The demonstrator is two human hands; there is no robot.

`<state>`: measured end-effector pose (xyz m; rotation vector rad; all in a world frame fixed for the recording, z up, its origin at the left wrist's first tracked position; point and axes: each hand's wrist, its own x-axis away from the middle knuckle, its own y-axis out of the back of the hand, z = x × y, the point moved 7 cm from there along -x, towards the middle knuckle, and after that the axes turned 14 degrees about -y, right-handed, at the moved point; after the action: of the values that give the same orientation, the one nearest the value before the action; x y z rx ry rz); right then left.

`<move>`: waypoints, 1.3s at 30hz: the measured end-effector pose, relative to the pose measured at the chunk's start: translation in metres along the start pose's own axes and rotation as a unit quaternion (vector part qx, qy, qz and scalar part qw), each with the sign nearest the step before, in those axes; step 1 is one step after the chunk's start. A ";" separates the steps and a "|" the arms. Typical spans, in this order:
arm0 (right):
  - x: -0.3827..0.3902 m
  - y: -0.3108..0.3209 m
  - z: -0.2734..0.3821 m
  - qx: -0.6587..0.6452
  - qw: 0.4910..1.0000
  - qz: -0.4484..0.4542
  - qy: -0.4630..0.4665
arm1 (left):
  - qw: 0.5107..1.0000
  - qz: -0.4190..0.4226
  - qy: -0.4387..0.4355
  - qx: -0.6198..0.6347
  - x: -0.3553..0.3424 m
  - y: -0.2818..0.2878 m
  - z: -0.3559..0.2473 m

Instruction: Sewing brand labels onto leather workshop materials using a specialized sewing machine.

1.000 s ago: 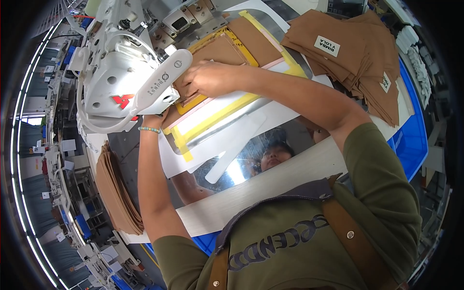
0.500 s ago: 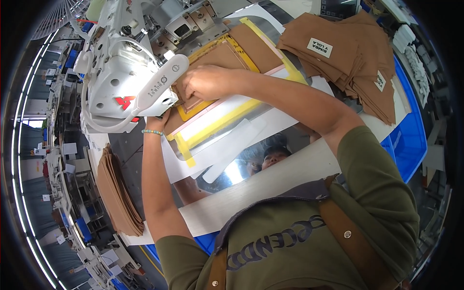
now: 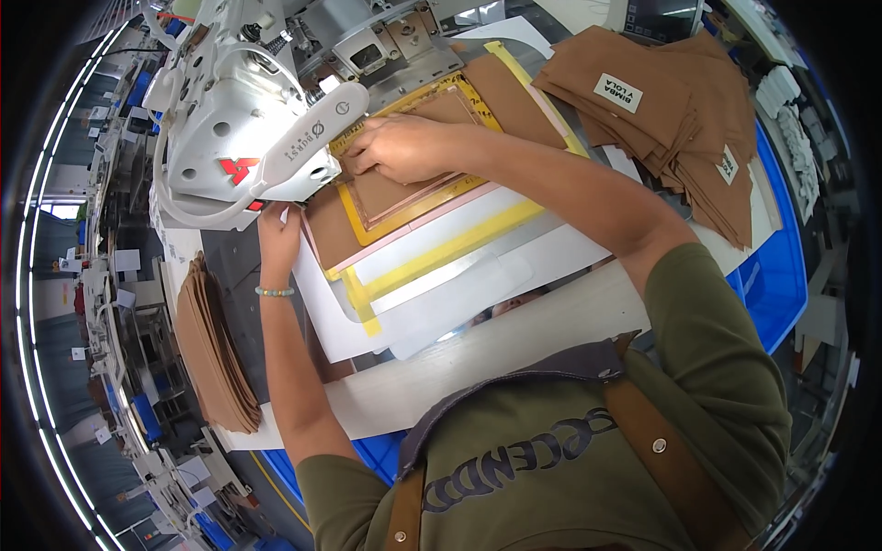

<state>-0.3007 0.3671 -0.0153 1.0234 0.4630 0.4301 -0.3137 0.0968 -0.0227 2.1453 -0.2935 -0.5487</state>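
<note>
A yellow-edged frame [image 3: 360,225] lies on a large brown fabric panel [image 3: 323,223], with a smaller brown piece [image 3: 439,115] inside it. My right hand [image 3: 404,150] rests on that inner piece, its fingers curled and pressed down; whether they pinch anything is hidden. Beside the large panel's left corner is my left hand [image 3: 278,234], thumb raised, its other fingers partly hidden below the white sewing machine head [image 3: 220,156]. Yellow tape [image 3: 450,246] borders the template plate under the panel. A white sheet [image 3: 344,317] sticks out beneath.
Brown fabric pieces with white labels are stacked [image 3: 643,101] at the right; another brown stack [image 3: 213,344] stands at the left. A blue bin [image 3: 776,285] is below the table's right edge. The machine's white lever [image 3: 322,133] juts close above my right hand. A screen [image 3: 657,18] stands at the back.
The template plate, with frame and white sheet, has shifted toward me and covers more of the shiny table surface. My left hand has drawn back from beneath the machine head and shows more.
</note>
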 end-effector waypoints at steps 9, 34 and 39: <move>0.017 0.002 0.016 -0.041 0.998 0.022 0.044 | 0.991 0.009 -0.126 0.033 0.034 0.009 -0.072; 0.143 0.058 -0.041 0.215 0.968 -0.097 -0.081 | 0.944 0.131 -0.287 -0.101 0.032 -0.066 -0.165; 0.134 0.064 -0.028 0.273 0.956 -0.084 -0.067 | 0.947 0.133 -0.278 -0.090 0.035 -0.062 -0.165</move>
<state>-0.2141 0.4883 0.0064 1.5223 0.5565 0.0742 -0.2024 0.2352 0.0029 1.7029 -0.8000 -0.9752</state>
